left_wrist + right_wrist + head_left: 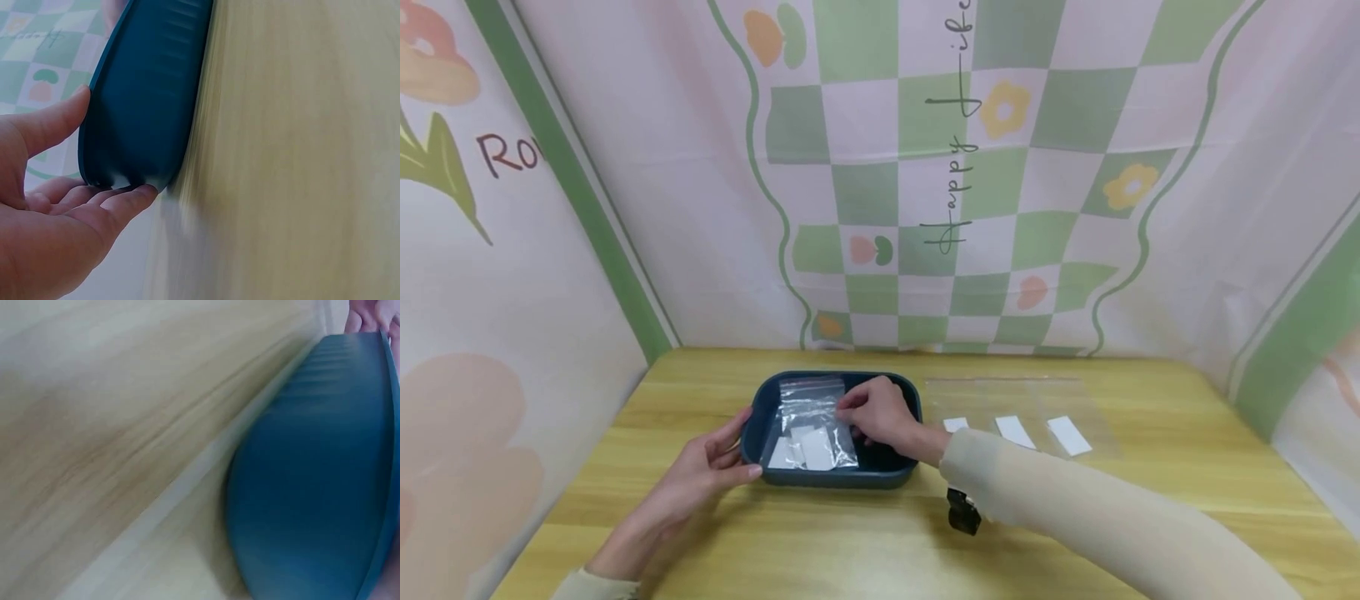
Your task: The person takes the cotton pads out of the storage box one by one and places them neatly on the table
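Around my dark teal, rounded rectangular plastic tray [872, 479] I see a yellow wood-grained tabletop [812, 542]; inside the tray, a clear plastic zip bag [811, 407] over white rectangular cards [817, 450]; right of it, clear flat bags [987, 402] with white oblong slips [1069, 436], and my cream fabric sleeve [1075, 508]; behind it, a pale hanging backdrop [865, 192], checked green and white, with yellow flowers.

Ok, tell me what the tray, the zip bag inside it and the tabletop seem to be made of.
Dark teal tray: probably moulded plastic, satin; smooth, ridged walls with a soft sheen.
Zip bag: clear, glossy plastic film, by its bright glints, wrinkles and the white pieces showing through.
Tabletop: wood or wood-look laminate, slightly shiny; its streaky grain leaves open which.
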Demonstrator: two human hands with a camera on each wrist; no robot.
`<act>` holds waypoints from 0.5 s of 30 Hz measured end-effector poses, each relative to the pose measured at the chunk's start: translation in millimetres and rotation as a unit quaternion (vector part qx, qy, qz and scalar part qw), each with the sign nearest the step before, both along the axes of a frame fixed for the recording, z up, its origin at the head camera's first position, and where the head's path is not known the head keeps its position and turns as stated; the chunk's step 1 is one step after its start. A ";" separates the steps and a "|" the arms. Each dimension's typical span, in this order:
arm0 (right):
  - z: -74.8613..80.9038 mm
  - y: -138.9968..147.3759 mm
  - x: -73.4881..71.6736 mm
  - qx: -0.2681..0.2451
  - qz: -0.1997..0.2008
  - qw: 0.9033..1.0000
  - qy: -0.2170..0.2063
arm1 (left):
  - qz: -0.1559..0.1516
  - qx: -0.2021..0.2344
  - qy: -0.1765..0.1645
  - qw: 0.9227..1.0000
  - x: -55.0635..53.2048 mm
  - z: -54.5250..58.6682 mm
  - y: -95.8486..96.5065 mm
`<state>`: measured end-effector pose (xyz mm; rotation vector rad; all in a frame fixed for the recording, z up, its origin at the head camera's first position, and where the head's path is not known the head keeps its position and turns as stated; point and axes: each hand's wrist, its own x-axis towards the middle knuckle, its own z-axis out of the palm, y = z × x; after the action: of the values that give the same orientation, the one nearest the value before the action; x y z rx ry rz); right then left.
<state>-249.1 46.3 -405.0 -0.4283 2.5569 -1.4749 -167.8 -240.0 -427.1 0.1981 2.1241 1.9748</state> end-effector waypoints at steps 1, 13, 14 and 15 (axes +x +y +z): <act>0.1 -0.2 1.0 -0.005 0.000 1.000 0.004 | 0.003 -0.002 0.000 1.000 0.1 0.4 0.1; 1.2 -2.1 7.8 -0.118 0.072 0.988 -0.071 | 0.003 -0.003 -0.006 1.000 -0.9 0.9 1.6; 2.0 -2.4 8.3 -0.120 0.079 0.986 -0.079 | 0.003 -0.004 -0.008 1.000 -1.1 1.1 1.4; 2.3 -2.5 8.8 -0.120 0.086 0.985 -0.083 | 0.004 -0.005 -0.009 1.000 -1.0 1.6 1.5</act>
<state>-240.4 43.7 -402.6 -0.5178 2.1651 -1.6828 -168.8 -238.6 -425.5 0.1695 2.1255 1.9630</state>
